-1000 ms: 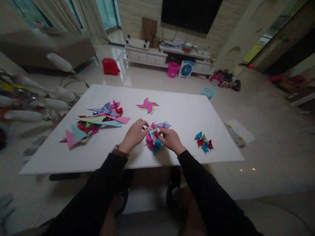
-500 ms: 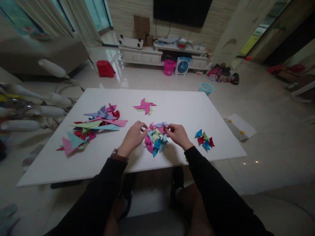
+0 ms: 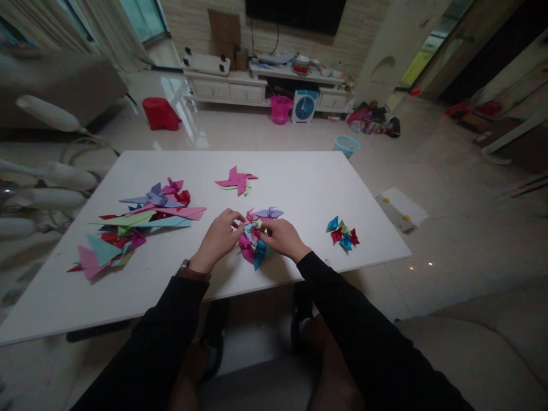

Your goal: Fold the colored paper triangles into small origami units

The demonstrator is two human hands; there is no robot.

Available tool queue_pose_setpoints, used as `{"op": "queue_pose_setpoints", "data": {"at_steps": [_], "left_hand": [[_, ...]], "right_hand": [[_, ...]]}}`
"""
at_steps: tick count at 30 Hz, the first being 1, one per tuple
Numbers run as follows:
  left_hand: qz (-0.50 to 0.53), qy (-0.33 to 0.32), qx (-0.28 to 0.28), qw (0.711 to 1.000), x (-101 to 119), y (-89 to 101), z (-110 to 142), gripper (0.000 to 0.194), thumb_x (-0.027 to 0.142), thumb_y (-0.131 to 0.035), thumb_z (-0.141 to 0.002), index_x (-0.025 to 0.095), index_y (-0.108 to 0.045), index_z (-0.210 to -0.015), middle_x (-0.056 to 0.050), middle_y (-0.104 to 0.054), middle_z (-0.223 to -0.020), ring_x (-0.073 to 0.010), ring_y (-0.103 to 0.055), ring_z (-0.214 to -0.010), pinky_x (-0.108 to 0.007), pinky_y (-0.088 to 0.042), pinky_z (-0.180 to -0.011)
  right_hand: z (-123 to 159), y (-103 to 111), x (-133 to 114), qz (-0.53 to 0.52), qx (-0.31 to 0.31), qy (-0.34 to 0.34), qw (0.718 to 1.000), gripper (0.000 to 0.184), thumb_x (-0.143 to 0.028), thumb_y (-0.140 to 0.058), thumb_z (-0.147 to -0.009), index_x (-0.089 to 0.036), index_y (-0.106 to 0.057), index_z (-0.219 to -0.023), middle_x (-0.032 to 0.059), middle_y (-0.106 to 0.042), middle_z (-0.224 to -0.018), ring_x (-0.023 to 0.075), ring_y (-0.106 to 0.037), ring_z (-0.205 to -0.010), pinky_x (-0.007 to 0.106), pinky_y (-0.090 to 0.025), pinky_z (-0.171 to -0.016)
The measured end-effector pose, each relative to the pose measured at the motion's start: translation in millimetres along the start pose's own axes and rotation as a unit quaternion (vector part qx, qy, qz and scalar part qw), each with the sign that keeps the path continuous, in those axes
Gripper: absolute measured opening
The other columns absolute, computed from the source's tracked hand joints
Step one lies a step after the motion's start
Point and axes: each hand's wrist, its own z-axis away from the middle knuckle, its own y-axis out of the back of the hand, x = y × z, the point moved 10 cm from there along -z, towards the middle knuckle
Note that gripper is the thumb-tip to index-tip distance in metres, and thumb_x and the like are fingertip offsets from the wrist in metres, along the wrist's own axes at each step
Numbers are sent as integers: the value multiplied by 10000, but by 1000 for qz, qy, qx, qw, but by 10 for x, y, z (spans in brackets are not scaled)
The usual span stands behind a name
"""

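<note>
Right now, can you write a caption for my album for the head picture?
Two hands busy at a ring of folded paper on a white table.

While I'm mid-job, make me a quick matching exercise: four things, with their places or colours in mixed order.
1. Star
2. Right hand
3. Small cluster
4. Fan

A. near the table's right end
B. on the floor, beside the pink bucket
C. pink over green
D. at the middle paper pile

Pairs:
1-C: star
2-D: right hand, middle paper pile
3-A: small cluster, table
4-B: fan, pink bucket
</note>
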Motion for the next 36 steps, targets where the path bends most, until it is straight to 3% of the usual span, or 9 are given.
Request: {"op": "queue_pose_setpoints", "data": {"at_steps": [3, 6, 12, 20, 25, 29, 31, 33, 36], "left_hand": [[1, 4, -2, 1000, -15, 2, 9, 160, 273, -537, -876, 170, -653, -915, -53, -593, -992, -156, -636, -768, -307, -539, -708], [-1, 6, -1, 1000, -27, 25, 19, 172, 294, -535, -881, 174, -654, -918, -51, -593, -981, -160, -639, -771, -314, -538, -713], [3, 0, 7, 1000, -39, 63, 20, 173, 296, -541, -875, 174, -656, -918, -52, -593, -976, -160, -630, -770, -318, -531, -719], [5, -3, 13, 1000, 4, 96, 32, 147, 251, -529, -876, 179, -653, -908, -47, -590, -961, -157, -634, -765, -305, -524, -699], [5, -3, 5, 1000, 3, 75, 42, 150, 252, -526, -881, 179, -654, -908, -49, -592, -964, -158, -639, -772, -304, -530, -701], [4, -4, 2, 1000, 30, 65, 42, 153, 263, -524, -879, 179, -647, -908, -51, -594, -965, -159, -638, -766, -306, -533, -706], [4, -1, 1, 1000, 46, 68, 39, 157, 267, -525, -876, 178, -648, -916, -54, -597, -973, -163, -639, -771, -311, -537, -714], [4, 2, -4, 1000, 51, 66, 33, 160, 267, -526, -873, 177, -650, -920, -56, -600, -978, -166, -641, -774, -316, -541, -721], [3, 1, -9, 1000, 36, 65, 21, 163, 268, -524, -873, 176, -651, -915, -60, -603, -978, -168, -645, -774, -316, -545, -721]], "right_hand": [[-23, 345, 191, -61, 137, -63, 987, 197, -330, -614, -917, -205, -692, -786, -20, -578, -625, 134, -490, -601, 263, -313, -621], [37, 599, 426, -158, 264, -129, 943, 239, -349, -547, -940, -192, -658, -797, -50, -493, -574, 120, -439, -557, 248, -325, -590], [-121, 139, 195, -150, 71, -55, 985, 111, -211, -687, -783, -184, -650, -682, -55, -529, -586, 104, -475, -586, 237, -312, -600], [-98, 147, 115, -70, 85, -51, 993, 132, -241, -652, -861, -193, -690, -744, -31, -579, -621, 119, -502, -604, 251, -327, -632], [-63, -50, 9, -27, 5, -9, 1000, 125, -282, -653, -889, -213, -718, -808, -18, -617, -646, 130, -521, -608, 260, -304, -611], [-34, -69, -19, -15, -5, 10, 1000, 127, -282, -647, -894, -214, -717, -813, -10, -627, -669, 134, -515, -617, 264, -311, -619], [-29, 105, 50, -39, 46, 2, 998, 154, -303, -637, -895, -206, -707, -798, -17, -593, -640, 132, -493, -597, 265, -320, -620], [35, 487, 268, -78, 181, -45, 979, 211, -354, -594, -919, -195, -691, -820, -26, -547, -621, 130, -463, -583, 263, -328, -613], [309, 1033, 747, -124, 390, -133, 903, 308, -428, -496, -951, -178, -660, -879, -26, -511, -644, 134, -435, -601, 258, -330, -597]]}}
